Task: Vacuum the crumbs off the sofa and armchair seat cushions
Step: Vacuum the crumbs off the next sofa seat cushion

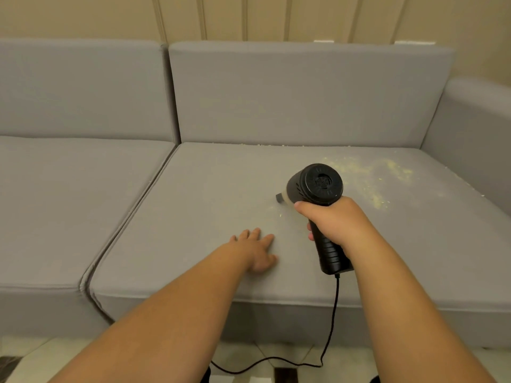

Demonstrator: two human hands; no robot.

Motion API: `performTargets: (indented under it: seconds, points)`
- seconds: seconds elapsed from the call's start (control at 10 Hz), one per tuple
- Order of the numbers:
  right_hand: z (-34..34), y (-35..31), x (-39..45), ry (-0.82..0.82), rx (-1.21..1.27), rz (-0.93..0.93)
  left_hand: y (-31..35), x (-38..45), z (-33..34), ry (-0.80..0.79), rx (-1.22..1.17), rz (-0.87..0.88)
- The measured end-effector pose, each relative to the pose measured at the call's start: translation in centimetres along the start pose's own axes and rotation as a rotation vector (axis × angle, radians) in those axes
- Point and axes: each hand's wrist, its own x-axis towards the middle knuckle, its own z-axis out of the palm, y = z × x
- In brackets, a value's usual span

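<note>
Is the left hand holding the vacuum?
No, the left hand lies flat on the seat cushion; the right hand grips the vacuum.

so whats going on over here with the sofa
A person is vacuuming crumbs off a grey sofa. The right hand grips a black handheld vacuum by its handle, nozzle down on the right seat cushion. The left hand rests flat on the same cushion. A patch of crumbs lies to the right of the vacuum, with more along the back edge. The cord trails down to the floor.
</note>
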Motion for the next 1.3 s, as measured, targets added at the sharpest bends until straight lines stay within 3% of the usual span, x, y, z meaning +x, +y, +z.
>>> performTargets:
  seconds: [0.2,0.6,1.0,1.1,1.3]
  points:
    - [-2.1,-2.3,-1.6,-0.106,-0.069,0.004,0.0,0.4,0.3,0.000,0.010,-0.001]
    - [-3.5,-1.6,-1.4,-0.018,-0.064,-0.022,-0.1,0.1,0.3,0.006,0.002,0.012]
    - [-3.0,2.4,1.0,0.101,0.157,0.041,3.0,1.6,0.7,0.017,0.005,0.073]
    - [-3.4,3.0,0.0,0.219,0.072,-0.050,4.5,2.0,0.3,0.003,0.002,0.096]
    - [-3.2,3.6,-2.5,0.132,-0.184,-0.222,6.7,2.8,-0.1,0.058,0.044,0.207]
